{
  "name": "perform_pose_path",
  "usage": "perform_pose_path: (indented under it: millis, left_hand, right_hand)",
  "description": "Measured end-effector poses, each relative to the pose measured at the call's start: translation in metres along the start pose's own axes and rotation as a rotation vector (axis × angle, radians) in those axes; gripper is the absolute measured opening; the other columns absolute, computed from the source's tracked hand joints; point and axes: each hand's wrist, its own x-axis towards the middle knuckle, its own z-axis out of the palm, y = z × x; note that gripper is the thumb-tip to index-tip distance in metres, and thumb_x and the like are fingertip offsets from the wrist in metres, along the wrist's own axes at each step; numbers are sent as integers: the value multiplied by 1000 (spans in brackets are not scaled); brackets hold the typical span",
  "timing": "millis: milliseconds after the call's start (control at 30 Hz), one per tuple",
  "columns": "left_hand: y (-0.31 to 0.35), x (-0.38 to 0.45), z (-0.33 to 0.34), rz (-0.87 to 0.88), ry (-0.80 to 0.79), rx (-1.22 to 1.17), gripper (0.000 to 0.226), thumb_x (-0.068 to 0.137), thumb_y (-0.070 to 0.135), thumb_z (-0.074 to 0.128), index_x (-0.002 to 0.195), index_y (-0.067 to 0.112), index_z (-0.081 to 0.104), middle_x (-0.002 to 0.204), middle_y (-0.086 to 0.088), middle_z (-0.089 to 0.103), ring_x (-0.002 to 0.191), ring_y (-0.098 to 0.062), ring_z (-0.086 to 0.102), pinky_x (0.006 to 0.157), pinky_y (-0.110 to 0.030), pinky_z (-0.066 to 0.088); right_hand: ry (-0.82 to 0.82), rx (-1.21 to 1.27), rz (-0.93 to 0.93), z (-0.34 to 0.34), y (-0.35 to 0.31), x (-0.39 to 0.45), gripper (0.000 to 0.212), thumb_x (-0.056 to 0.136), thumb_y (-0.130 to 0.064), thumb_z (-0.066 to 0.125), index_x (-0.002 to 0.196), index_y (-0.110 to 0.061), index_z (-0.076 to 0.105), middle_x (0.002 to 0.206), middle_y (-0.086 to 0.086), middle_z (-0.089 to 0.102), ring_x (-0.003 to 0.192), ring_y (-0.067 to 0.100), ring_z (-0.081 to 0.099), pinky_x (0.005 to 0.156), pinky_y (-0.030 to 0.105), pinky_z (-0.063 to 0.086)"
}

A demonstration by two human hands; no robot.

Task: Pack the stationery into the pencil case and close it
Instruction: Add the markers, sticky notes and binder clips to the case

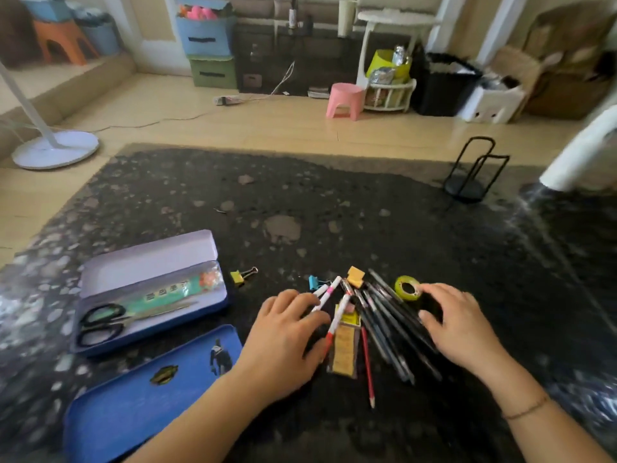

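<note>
Stationery is mostly heaped in one pile between the two hands on the dark speckled table (pixel 334 202). Left hand (pixel 283 342) lies palm down with fingers loosely curled, fingertips resting on a couple of white pens (pixel 329 295) at the left edge of the pile; can't tell if it's actually gripping one or just touching. Right hand (pixel 457 325) is spread open, palm down, fingers pressing on the dark pencils (pixel 390 325) fanned out on the right side of the heap. Thin bracelet (pixel 526 411) on that wrist.

Between the hands there's a yellow sticky-note pack (pixel 344 349) under the pens, and a red pencil (pixel 367 369) pointing toward the camera. Just beyond the right fingertips sits a yellow-green tape roll (pixel 408 288). At the far tip of the pile are an orange clip (pixel 355 276) and a blue binder clip (pixel 314 282), with a yellow binder clip (pixel 241 276) a bit apart to the left.

Further left, the pencil case (pixel 150 295) lies open, lid tipped back, with black scissors (pixel 100 324) and a green ruler-like thing (pixel 167 295) inside. A blue tin lid (pixel 140 396) lies flat just in front of it. Black wire stand (pixel 474 172) at the far right of the table.
</note>
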Motion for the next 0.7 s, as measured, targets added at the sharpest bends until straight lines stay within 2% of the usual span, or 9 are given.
perform_pose_path:
  millis: [133, 233, 333, 467, 567, 700]
  left_hand:
    - [32, 24, 20, -99, -15, -31, 35, 83, 48, 50, 113, 34, 63, 121, 11, 56, 117, -16, 45, 99, -36, 37]
    - [44, 39, 29, -188, -21, -53, 31, 83, 45, 55, 109, 31, 65, 121, 11, 55, 112, -17, 47, 96, -36, 37]
    - [48, 49, 35, -203, -1, -101, 25, 84, 38, 61, 107, 30, 65, 120, 12, 55, 113, -15, 45, 98, -35, 36]
    - [33, 54, 28, -215, 67, -129, 23, 83, 34, 62, 105, 29, 65, 117, 11, 58, 113, -17, 49, 97, -41, 42]
    - [5, 46, 7, -237, 69, -64, 24, 82, 28, 67, 105, 28, 66, 116, 11, 58, 113, -16, 48, 97, -40, 42]
    - [-31, 23, -19, -260, 36, -34, 24, 80, 22, 70, 104, 27, 66, 108, 11, 61, 105, -17, 54, 91, -37, 47]
  right_hand:
    - [-12, -103, -72, 1, 5, 6, 35, 97, -32, 40, 131, -35, 47, 138, -13, 43, 121, 18, 38, 95, 37, 41]
    - [-21, -125, -110, 0, 8, 9, 22, 93, -27, 50, 113, -34, 54, 129, -14, 45, 114, 18, 41, 89, 35, 42]
    - [-13, -76, -123, -5, 15, 12, 14, 88, -28, 59, 100, -34, 56, 123, -16, 49, 110, 16, 43, 88, 34, 43]
    - [58, -8, -102, -9, 19, 11, 17, 86, -25, 63, 88, -36, 50, 114, -14, 56, 107, 18, 46, 82, 35, 43]
    - [99, -23, -86, -6, 20, 9, 15, 82, -26, 67, 92, -32, 57, 112, -10, 60, 108, 21, 48, 81, 36, 43]
    - [179, 32, -57, -2, 9, 8, 27, 79, -25, 70, 106, -23, 65, 116, -4, 62, 114, 24, 48, 89, 40, 46]
